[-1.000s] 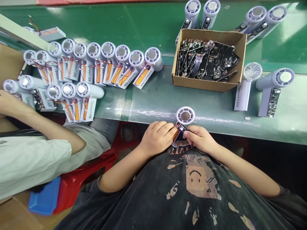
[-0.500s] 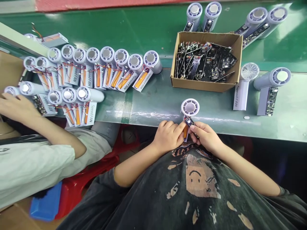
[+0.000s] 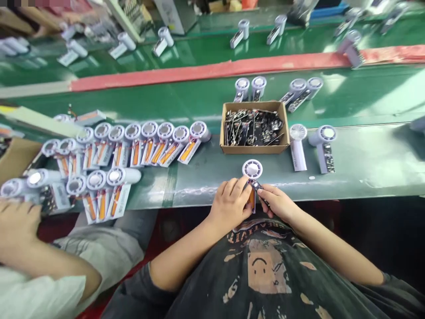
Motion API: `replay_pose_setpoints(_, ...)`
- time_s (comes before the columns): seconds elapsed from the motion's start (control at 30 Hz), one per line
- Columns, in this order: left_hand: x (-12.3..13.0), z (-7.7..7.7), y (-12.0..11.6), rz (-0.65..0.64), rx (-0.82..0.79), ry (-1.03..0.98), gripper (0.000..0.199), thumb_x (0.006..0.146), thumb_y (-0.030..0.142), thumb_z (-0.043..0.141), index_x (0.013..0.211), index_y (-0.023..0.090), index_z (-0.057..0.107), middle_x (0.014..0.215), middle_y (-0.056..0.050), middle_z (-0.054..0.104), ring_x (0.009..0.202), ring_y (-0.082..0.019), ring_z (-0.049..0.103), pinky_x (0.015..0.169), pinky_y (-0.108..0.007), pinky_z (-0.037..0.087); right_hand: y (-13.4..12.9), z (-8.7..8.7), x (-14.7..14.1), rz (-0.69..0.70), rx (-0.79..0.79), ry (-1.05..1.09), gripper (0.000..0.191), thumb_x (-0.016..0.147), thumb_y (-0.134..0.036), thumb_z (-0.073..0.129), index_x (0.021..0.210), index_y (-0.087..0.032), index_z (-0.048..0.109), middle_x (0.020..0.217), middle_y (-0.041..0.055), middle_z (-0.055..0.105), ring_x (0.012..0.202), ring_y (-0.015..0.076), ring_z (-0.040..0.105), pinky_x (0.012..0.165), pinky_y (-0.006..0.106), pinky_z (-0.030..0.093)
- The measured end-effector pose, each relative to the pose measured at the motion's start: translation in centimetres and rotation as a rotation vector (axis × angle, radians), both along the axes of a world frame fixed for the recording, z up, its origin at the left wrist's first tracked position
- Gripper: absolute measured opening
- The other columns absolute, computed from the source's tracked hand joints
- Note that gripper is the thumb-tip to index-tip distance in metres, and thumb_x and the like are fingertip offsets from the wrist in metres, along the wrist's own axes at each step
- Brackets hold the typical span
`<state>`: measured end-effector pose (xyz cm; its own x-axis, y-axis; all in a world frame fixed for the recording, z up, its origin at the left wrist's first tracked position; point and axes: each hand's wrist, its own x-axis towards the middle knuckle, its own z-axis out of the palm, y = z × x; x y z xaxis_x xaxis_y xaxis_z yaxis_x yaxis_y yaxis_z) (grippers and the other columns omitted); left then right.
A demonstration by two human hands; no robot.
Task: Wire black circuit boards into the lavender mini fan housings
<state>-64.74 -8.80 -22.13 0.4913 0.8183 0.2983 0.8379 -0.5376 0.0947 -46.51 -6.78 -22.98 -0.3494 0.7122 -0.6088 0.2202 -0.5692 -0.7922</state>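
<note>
My left hand [image 3: 230, 204] and my right hand [image 3: 277, 204] meet at the belt's near edge, holding a small white fan between them. Its round head [image 3: 252, 169] stands above my fingers. A black circuit board [image 3: 256, 187] sits below the head, pinched by my right fingertips. An orange battery [image 3: 252, 200] shows under it, beside my left fingers, and my left hand covers part of the fan's body. Thin wires may run there, but they are too small to tell.
A cardboard box [image 3: 255, 149] of black circuit boards stands ahead. Rows of fan parts with Speed FAN cards [image 3: 121, 201] lie left, near a co-worker's hand [image 3: 16, 226]. Finished fans [image 3: 323, 148] stand right. A red strip [image 3: 212, 71] divides the belts.
The view has tilted up, showing the farther bench and red strip. My left hand now wraps higher on the fan, and the fan sits more upright. The co-worker's hand is lower.
</note>
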Motion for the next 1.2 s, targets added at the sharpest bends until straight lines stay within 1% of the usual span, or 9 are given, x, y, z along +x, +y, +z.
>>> replay_pose_setpoints(0.13, -0.6, -0.6, 2.0, -0.152, -0.004, 0.014, 0.041, 0.084, 0.039, 0.065, 0.119, 0.019, 0.064, 0.148, -0.016, 0.049, 0.135, -0.037, 0.043, 0.111, -0.056, 0.032, 1.3, 1.1, 0.9, 0.095, 0.155, -0.235, 0.03, 0.089, -0.041, 0.051, 0.068, -0.022, 0.043, 0.052, -0.005, 0.051, 0.043, 0.011, 0.046, 0.044, 0.023, 0.033)
replay_pose_setpoints(0.3, -1.0, -1.6, 5.1, -0.304, 0.036, 0.02, 0.053, 0.086, 0.056, 0.059, 0.124, 0.02, 0.063, 0.139, -0.018, 0.054, 0.121, -0.033, 0.052, 0.102, -0.052, 0.041, 2.4, 1.9, 2.3, 0.124, 0.388, -0.483, 0.031, 0.092, -0.036, 0.045, 0.065, -0.021, 0.042, 0.062, -0.0023, 0.053, 0.061, 0.0139, 0.048, 0.057, 0.025, 0.033)
replay_pose_setpoints(0.47, 0.6, -2.6, 6.9, -0.262, 0.111, -0.06, 0.05, 0.084, 0.06, 0.06, 0.116, 0.023, 0.07, 0.112, -0.014, 0.063, 0.104, -0.03, 0.055, 0.097, -0.051, 0.042, 3.4, 1.6, 3.5, 0.134, 0.377, -0.537, 0.03, 0.093, -0.036, 0.04, 0.067, -0.021, 0.044, 0.068, -0.0007, 0.056, 0.067, 0.0159, 0.052, 0.06, 0.026, 0.034)
replay_pose_setpoints(0.57, 1.8, -2.1, 7.1, -0.188, 0.062, -0.07, 0.052, 0.081, 0.062, 0.063, 0.115, 0.023, 0.07, 0.132, -0.016, 0.055, 0.126, -0.038, 0.045, 0.108, -0.06, 0.029, 3.7, 1.9, 3.9, 0.146, 0.378, -0.587, 0.031, 0.095, -0.037, 0.04, 0.069, -0.021, 0.046, 0.072, 0.0021, 0.059, 0.069, 0.0179, 0.053, 0.06, 0.027, 0.032)
replay_pose_setpoints(0.67, 2.2, -1.2, 7.0, -0.201, -0.017, -0.006, 0.051, 0.083, 0.055, 0.064, 0.12, 0.021, 0.067, 0.149, -0.017, 0.043, 0.138, -0.041, 0.033, 0.107, -0.058, 0.033, 3.7, 2.6, 4.0, 0.182, 0.422, -0.716, 0.029, 0.096, -0.039, 0.041, 0.076, -0.021, 0.051, 0.079, 0.0054, 0.064, 0.073, 0.0202, 0.055, 0.06, 0.028, 0.031)
replay_pose_setpoints(0.77, 2.2, -0.5, 6.9, -0.165, -0.013, 0.05, 0.042, 0.082, 0.042, 0.066, 0.121, 0.026, 0.066, 0.145, -0.015, 0.046, 0.131, -0.04, 0.039, 0.094, -0.051, 0.044, 3.4, 3.1, 4.0, 0.159, 0.547, -0.842, 0.024, 0.096, -0.04, 0.045, 0.105, -0.023, 0.058, 0.088, 0.0061, 0.068, 0.075, 0.0219, 0.06, 0.06, 0.028, 0.034)
replay_pose_setpoints(0.87, 2.1, -0.4, 6.9, -0.093, 0.023, 0.085, 0.038, 0.081, 0.031, 0.067, 0.119, 0.031, 0.067, 0.133, -0.014, 0.053, 0.116, -0.037, 0.047, 0.086, -0.049, 0.047, 3.3, 2.8, 4.6, 0.161, 0.812, -0.915, 0.032, 0.097, -0.035, 0.047, 0.127, -0.026, 0.056, 0.102, 0.0061, 0.067, 0.079, 0.0218, 0.062, 0.063, 0.029, 0.038)
replay_pose_setpoints(1.03, 2.4, -1.6, 7.6, -0.092, 0.137, 0.001, 0.022, 0.089, 0.025, 0.059, 0.108, 0.031, 0.07, 0.118, -0.01, 0.057, 0.111, -0.029, 0.049, 0.094, -0.049, 0.045, 4.2, 1.8, 6.2, 0.284, 1.121, -0.913, 0.034, 0.098, -0.036, 0.051, 0.128, -0.026, 0.064, 0.097, 0.0064, 0.063, 0.08, 0.0198, 0.061, 0.064, 0.03, 0.04)
replay_pose_setpoints(1.2, 1.9, -2.8, 7.3, -0.216, 0.182, -0.17, 0.014, 0.093, 0.023, 0.056, 0.105, 0.024, 0.063, 0.115, -0.009, 0.055, 0.125, -0.028, 0.048, 0.101, -0.049, 0.046, 4.2, 1.5, 6.9, 0.29, 1.204, -0.796, 0.028, 0.094, -0.032, 0.061, 0.12, -0.024, 0.071, 0.087, 0.0045, 0.059, 0.078, 0.0182, 0.059, 0.067, 0.03, 0.039)
